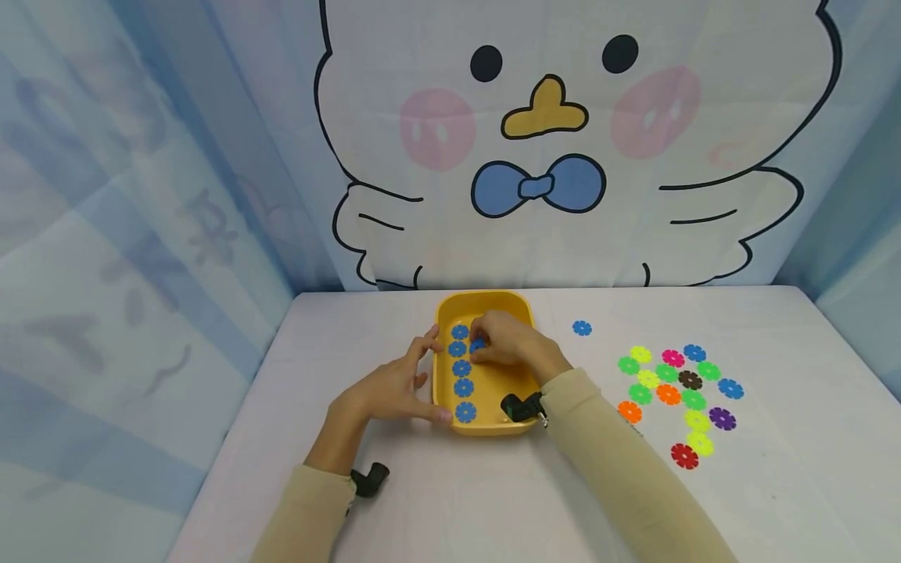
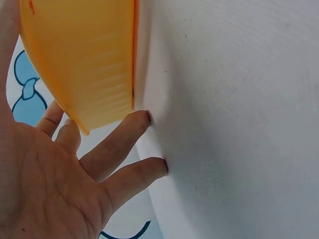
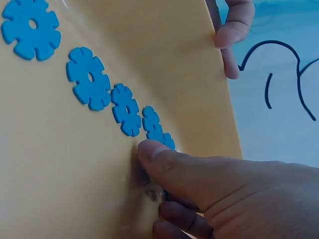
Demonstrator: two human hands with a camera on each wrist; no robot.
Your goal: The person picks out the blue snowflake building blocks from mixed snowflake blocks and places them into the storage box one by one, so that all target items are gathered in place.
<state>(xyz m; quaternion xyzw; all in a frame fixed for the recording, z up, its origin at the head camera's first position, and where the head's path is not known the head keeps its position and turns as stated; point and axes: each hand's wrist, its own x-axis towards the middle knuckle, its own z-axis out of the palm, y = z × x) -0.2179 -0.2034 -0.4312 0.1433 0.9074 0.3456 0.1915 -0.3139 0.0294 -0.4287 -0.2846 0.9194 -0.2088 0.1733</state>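
A yellow tray (image 1: 493, 428) stands on the table with a column of several blue notched plastic discs (image 1: 463, 388) along its left side. My left hand (image 1: 390, 389) is spread along the tray's left side, thumb at the near corner and a finger on the rim. Two of its fingers reach down to the table in the left wrist view. Inside the tray, my right hand (image 1: 510, 340) pinches another blue disc (image 1: 478, 344), just right of the column near the far end. In the right wrist view, thumb and fingers mostly hide that disc.
One blue disc (image 1: 582, 328) lies on the table right of the tray. Farther right is a loose spread of notched discs in several colours, among them a red disc (image 1: 684, 456) and a purple disc (image 1: 722, 418). A printed curtain (image 1: 542, 250) hangs behind the table.
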